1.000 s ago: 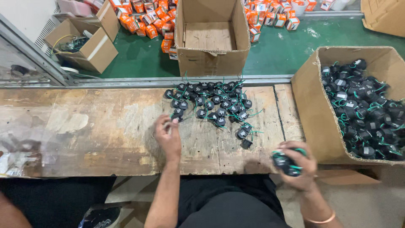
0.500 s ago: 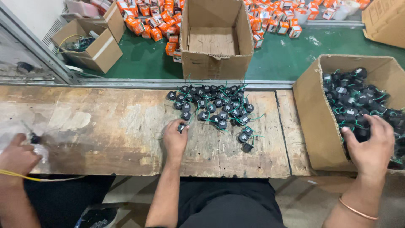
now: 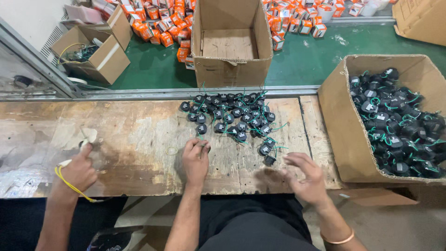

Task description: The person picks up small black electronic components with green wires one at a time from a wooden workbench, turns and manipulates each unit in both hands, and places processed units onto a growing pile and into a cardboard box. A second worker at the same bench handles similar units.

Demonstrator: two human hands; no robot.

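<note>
Worn wooden counter [image 3: 139, 135] is carrying a pile of black parts [image 3: 232, 116]; left hand [image 3: 196, 160] is pinching one just below it, right hand [image 3: 306, 179] is hovering open-gripped nearby, risking knocking strays off the edge.

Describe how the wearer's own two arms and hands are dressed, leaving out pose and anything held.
Both forearms are bare, with no sleeves showing and no gloves. The left hand shows no ring, watch or band. The right hand is motion-blurred; a thin copper-coloured bangle circles its wrist. The other hand at far left belongs to a co-worker.
</note>
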